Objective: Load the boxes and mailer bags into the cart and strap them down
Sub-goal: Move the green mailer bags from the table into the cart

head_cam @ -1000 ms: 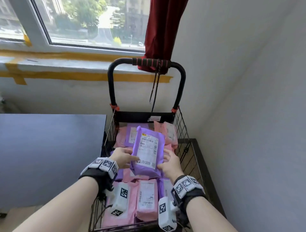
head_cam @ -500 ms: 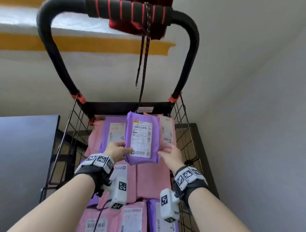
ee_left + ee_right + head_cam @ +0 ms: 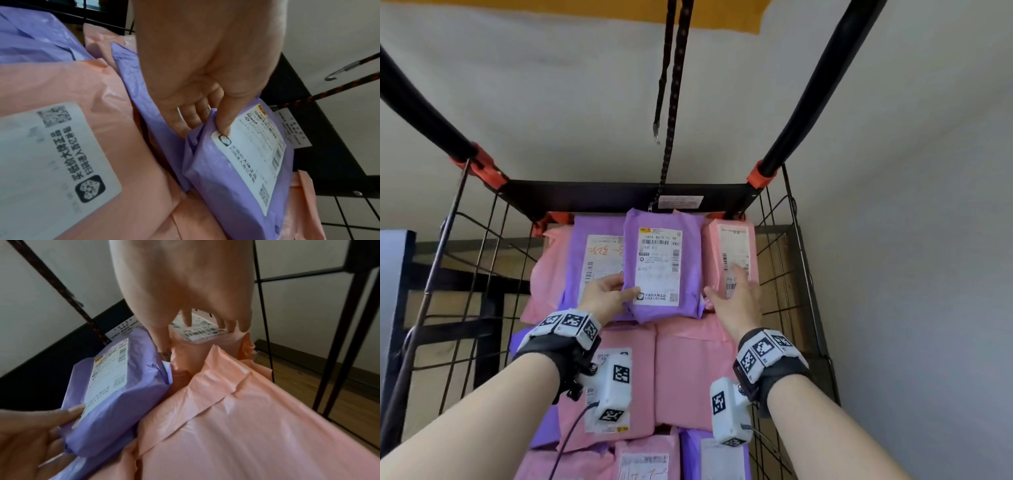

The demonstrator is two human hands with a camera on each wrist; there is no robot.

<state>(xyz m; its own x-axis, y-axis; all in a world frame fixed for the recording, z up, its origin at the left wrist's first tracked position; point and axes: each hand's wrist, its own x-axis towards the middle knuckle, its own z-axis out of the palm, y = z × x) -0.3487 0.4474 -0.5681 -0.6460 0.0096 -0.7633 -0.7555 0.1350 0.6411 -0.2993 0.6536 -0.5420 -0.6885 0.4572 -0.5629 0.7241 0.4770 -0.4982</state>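
Mailer bags, pink and purple, fill the wire cart (image 3: 796,260) in overlapping layers, and one purple mailer bag (image 3: 664,270) with a white shipping label lies on top at the far end, just under the cart's black back bar (image 3: 619,197). The left hand (image 3: 606,296) holds this bag by its near left corner: in the left wrist view its thumb (image 3: 225,120) presses on the label's corner while the fingers curl beneath the bag, so this grip is a pinch on the bag. The right hand (image 3: 736,301) is off the purple bag, its fingers spread and relaxed; in the right wrist view its fingertips (image 3: 188,321) hang over the label of a pink mailer bag (image 3: 729,253) that lies beside the purple one at the right, though contact cannot be told. A black-and-red bungee cord (image 3: 673,102) with a metal hook (image 3: 656,132) hangs down above the back bar. A larger pink bag (image 3: 688,373) lies nearer the person, partly under the purple bag's near edge.
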